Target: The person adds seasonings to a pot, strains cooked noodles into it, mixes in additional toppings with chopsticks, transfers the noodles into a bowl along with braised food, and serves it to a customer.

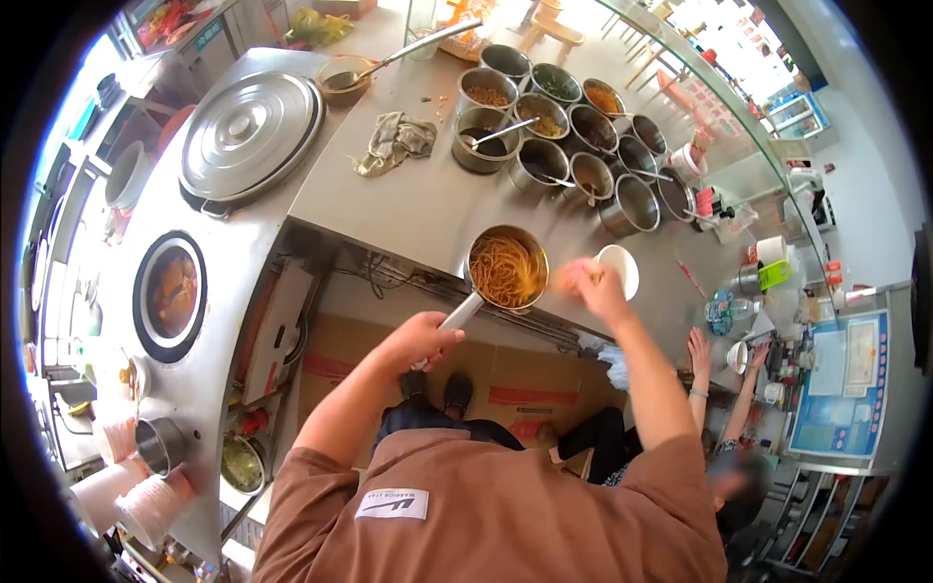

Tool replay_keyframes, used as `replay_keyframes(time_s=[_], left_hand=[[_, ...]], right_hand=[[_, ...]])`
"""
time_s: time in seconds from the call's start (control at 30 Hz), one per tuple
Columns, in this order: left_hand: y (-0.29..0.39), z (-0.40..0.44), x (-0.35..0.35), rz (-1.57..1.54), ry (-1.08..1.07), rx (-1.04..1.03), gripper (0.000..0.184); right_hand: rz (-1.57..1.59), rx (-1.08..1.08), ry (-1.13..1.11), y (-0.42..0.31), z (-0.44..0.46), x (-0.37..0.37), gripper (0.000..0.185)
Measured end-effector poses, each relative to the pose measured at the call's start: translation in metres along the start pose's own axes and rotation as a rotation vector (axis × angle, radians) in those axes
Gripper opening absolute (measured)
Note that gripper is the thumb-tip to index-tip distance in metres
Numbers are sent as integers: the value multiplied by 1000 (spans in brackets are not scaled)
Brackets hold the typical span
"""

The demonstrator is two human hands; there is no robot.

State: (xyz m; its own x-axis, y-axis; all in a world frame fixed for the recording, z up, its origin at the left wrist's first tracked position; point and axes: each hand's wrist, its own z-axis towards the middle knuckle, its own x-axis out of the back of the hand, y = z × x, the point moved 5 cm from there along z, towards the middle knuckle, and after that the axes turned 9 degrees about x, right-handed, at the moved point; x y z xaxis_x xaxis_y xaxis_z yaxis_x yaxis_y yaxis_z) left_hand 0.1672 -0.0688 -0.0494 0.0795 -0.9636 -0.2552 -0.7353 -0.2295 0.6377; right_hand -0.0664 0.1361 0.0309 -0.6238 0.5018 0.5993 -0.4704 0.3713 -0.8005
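grey steel counter (389, 219) ahead; my left hand (424, 340) wraps the round silver metal noodle pan's (543, 257) long handle; just right of that pan, my blurred right hand's (597, 289) grip is unclear.

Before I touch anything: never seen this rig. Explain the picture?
There's no robot. The one picture comes from a camera on a person's head, looking down at their bare hands. The left hand grips the handle of a pan of noodles. The right hand, blurred, is near a white bowl; I can't tell whether it holds anything. The counter also bears a crumpled cloth and clustered metal pots. Another person's hands show at right.
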Motion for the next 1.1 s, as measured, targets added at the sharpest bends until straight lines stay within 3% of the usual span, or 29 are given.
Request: replay_keyframes(time_s=[0.07,0.1,0.17,0.27,0.33,0.4,0.47,0.57,0.67,0.8,0.83,0.93,1.0,1.07,1.1], left_hand=[[-4,-1,-21,-123,-17,6,17],[-7,2,-30,-147,2,23,17],[-7,7,-41,-127,38,35,19],[1,9,-42,-89,45,34,20],[3,6,-38,-54,53,40,20],[4,6,-36,-32,61,41,20],[5,6,-38,-83,33,42,20],[5,9,-47,-82,50,32,21],[7,11,-46,-13,74,13,22],[8,10,-45,-19,45,24,22],[6,12,-43,-31,41,29,22],[8,13,-45,-53,36,32,21],[10,12,-47,-57,32,42,20],[12,12,-48,18,65,16,21],[12,12,-48,21,66,18,21]], right_hand=[[319,-132,160,-2,-21,-28,35],[322,-133,158,-1,-17,-36,35],[467,-146,518,7,-13,-32,40],[513,-199,403,14,-3,-52,36],[520,-194,371,16,-14,-26,36],[162,-119,455,16,-27,2,35],[183,-150,398,17,-34,-12,35],[643,-204,534,25,-33,-36,35],[685,-216,738,37,-29,-37,33],[686,-231,564,26,-34,-17,33],[598,-214,649,23,-37,-6,33],[547,-262,616,34,-39,-25,32],[587,-281,571,30,-34,-33,32],[771,-261,753,25,-30,-36,32],[764,-215,721,28,-25,-45,35]])
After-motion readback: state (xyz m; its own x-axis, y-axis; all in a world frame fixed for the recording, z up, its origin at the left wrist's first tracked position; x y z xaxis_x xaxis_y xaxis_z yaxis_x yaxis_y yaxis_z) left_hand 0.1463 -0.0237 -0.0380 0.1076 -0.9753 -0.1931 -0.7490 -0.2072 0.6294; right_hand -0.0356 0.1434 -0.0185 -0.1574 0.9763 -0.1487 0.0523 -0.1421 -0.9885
